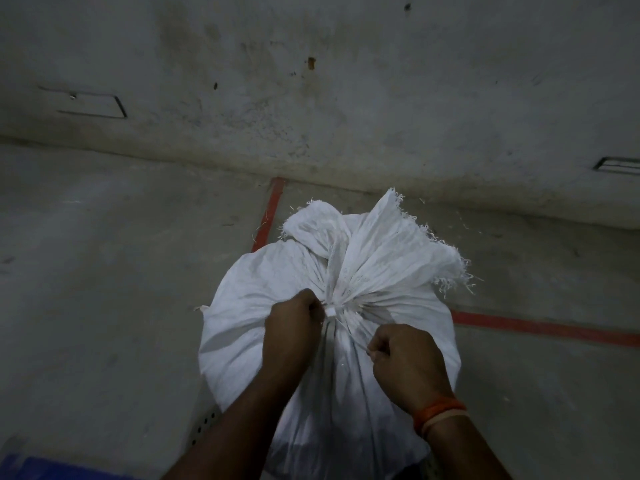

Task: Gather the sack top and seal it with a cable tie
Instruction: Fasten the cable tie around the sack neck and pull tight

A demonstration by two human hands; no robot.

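Observation:
A full white woven sack [263, 292] stands on the concrete floor in front of me. Its top [377, 247] is bunched into a neck and fans out above, with frayed edges. A white cable tie [331, 311] circles the neck, its square head facing me. My left hand [292, 327] is closed at the neck right beside the tie's head. My right hand [405, 362] is a fist lower right, pinching the thin tail of the tie, which runs taut from the head to that hand.
A grey concrete wall [311, 98] rises just behind the sack. Red painted lines [540, 327] cross the floor to the right and behind the sack. A blue object [52, 469] shows at the bottom left corner. An orange band sits on my right wrist.

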